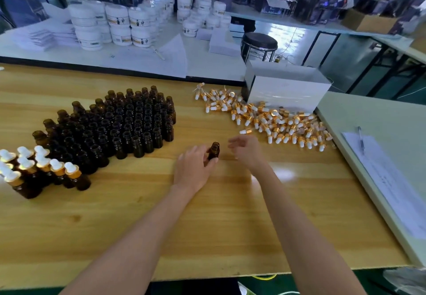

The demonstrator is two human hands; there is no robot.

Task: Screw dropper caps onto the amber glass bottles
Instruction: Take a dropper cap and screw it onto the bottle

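My left hand (196,168) grips one open amber bottle (214,150), upright on the wooden table (207,225) at the centre. My right hand (247,150) hovers just right of that bottle with loosely spread fingers and holds nothing. Several uncapped amber bottles (119,124) stand packed in a block to the left. A small group of capped bottles (36,168) with gold collars and white bulbs stands at the far left. A loose pile of dropper caps (265,117) lies to the right, beyond my right hand.
A white box (285,89) stands behind the cap pile. A pale side table (391,122) at the right carries paper sheets (391,184) and a pen (360,140). White jars (119,25) and a stool (259,43) are beyond the table's far edge.
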